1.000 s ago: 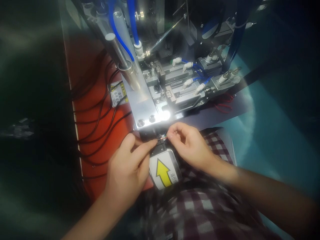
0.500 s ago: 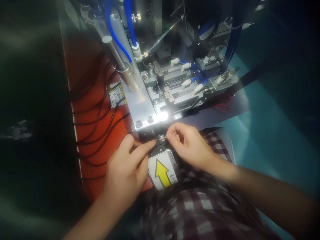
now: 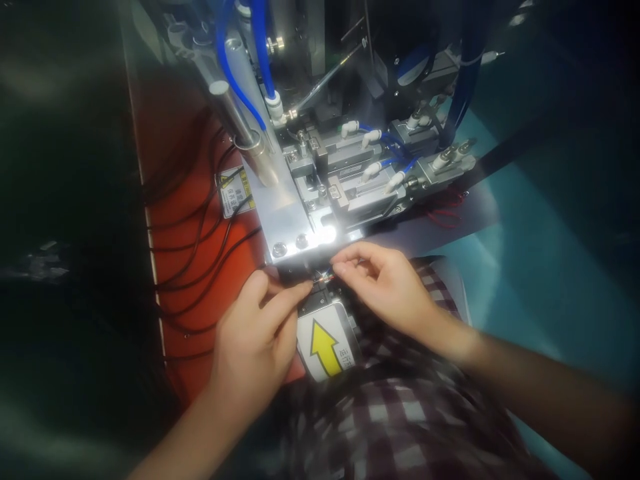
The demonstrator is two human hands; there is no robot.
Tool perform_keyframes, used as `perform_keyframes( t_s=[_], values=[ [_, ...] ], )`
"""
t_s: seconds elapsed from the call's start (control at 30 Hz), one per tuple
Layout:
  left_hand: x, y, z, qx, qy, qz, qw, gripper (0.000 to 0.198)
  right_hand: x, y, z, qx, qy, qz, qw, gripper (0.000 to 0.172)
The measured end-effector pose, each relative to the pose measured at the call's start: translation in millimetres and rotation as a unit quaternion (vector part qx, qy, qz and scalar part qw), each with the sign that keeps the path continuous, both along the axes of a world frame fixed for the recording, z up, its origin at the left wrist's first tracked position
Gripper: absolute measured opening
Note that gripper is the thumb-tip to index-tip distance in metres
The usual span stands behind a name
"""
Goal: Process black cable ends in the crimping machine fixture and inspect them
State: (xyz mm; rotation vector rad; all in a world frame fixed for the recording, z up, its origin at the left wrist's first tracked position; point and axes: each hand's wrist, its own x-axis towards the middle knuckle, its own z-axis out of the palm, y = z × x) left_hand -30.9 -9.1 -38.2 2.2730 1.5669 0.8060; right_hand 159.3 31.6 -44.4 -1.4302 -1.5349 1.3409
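A thin reddish wire-like piece [image 3: 328, 279] lies across a small dark metal fixture [image 3: 320, 300], just under the machine's front edge. From the left, the index fingertip of my left hand [image 3: 260, 333] reaches the fixture beside the piece's left end; its fingers are closed, with the thumb side partly hidden. My right hand [image 3: 390, 283] is closed in a pinch at the piece's right end. Above both hands is a shiny metal plate [image 3: 283, 217] with bolts. The piece is too small to make out in detail.
Blue air tubes [image 3: 260, 47], white fittings [image 3: 373, 170] and metal cylinders fill the machine behind my hands. Black cables [image 3: 195, 287] run over a red-orange base [image 3: 180, 267] on the left. A label with a yellow arrow [image 3: 325, 343] sits below the fixture.
My right hand has shifted slightly right, its index finger a bit straighter, and more of the reddish piece shows. My left hand stays nearly in place.
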Motion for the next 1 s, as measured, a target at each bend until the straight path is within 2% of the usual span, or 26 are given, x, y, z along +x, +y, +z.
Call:
perform_keyframes(
  t_s=[0.47, 0.67, 1.0],
  values=[
    [-1.0, -1.4, -2.6, -0.008, -0.003, 0.006, 1.000, 0.025, -2.8, -0.8, -11.1, -0.015, 0.026, 0.016, 0.999, 0.011],
    [-0.5, -0.8, -1.2, -0.006, -0.004, 0.006, 1.000, 0.025, -2.9, -3.2, -12.4, 0.006, 0.025, 0.017, 1.000, 0.010],
    [0.3, -0.4, -0.4, -0.008, -0.009, 0.005, 1.000, 0.025, -4.6, -2.8, -9.0, 0.023, -0.032, 0.019, 0.999, 0.011]
  ],
)
